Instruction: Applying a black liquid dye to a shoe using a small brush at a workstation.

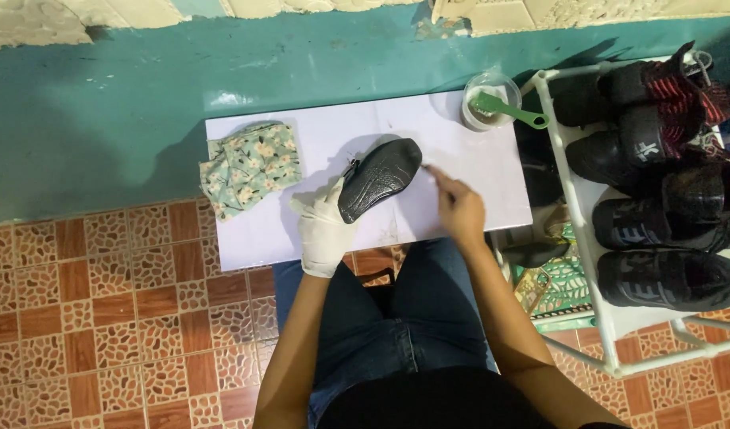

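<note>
My left hand (323, 226), in a white glove, holds a black shoe (379, 178) from below, sole side up, over a white board (476, 199). My right hand (458, 208) is bare and pinches a thin stick-like tool whose tip points at the shoe's toe end. What the tool is I cannot make out. Both hands hover above the board's near half.
A folded floral cloth (249, 168) lies on the board's left end. A clear bowl (492, 99) with a green brush (508, 110) sits at the far right corner. A white rack (587, 238) with several black shoes stands to the right. Teal wall behind, tiled floor left.
</note>
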